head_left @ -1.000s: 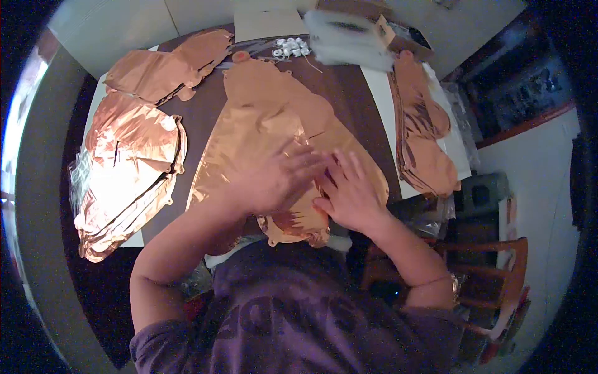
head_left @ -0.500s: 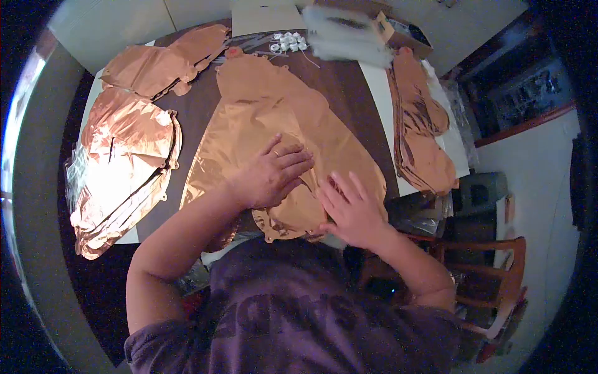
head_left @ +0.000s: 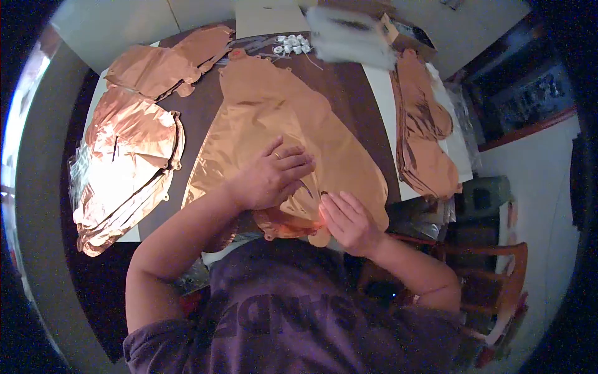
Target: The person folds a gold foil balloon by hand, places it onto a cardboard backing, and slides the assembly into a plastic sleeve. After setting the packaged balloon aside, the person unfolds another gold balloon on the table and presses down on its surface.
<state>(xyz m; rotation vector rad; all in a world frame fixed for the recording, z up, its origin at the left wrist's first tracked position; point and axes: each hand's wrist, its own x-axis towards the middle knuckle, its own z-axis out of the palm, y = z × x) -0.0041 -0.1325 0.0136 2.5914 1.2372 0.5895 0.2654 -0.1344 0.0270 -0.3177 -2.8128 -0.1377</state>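
A large flat copper-coloured foil piece (head_left: 268,118) lies on the dark table in front of me, its lower edge near my body. My left hand (head_left: 272,174) rests flat on its middle, fingers pointing right and thumb apart. Just to the right, my right hand (head_left: 349,219) has its fingers together at the lower part of the foil, near a reddish folded edge. Whatever lies under these fingers is hidden.
Shiny foil pieces (head_left: 128,149) are stacked at the left, with more foil (head_left: 152,68) behind. Another foil stack (head_left: 423,124) lies at the right. White coiled items (head_left: 291,44), a clear plastic bag (head_left: 349,37) and an open box (head_left: 408,32) stand at the back.
My right hand has moved slightly down and its spread fingers have come together. The lower foil edge beside it has shifted and looks redder. My left hand has stayed in place.
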